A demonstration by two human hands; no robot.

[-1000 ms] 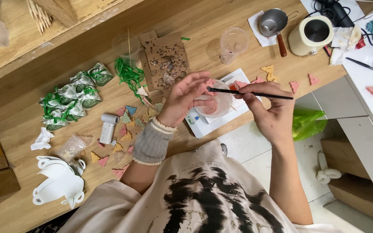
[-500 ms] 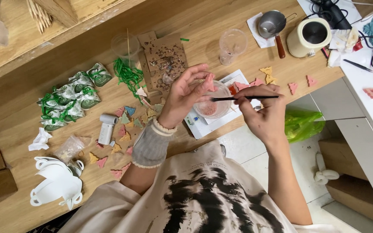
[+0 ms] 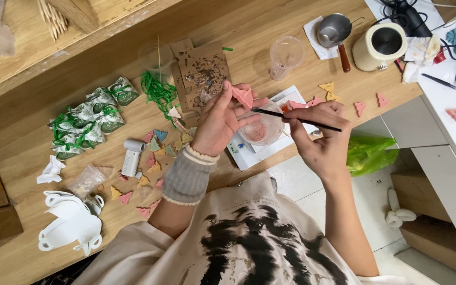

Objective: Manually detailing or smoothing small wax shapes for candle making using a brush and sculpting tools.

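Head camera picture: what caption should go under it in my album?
Left hand holds a pink piece; right hand points a thin brush at it.

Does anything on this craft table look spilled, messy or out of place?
Mostly just busy. Dark crumbs lie scattered over the brown cardboard sheet, and a crumpled white tissue sits near the table's front edge. The left hand holds a pink shape; the right hand holds a thin brush.
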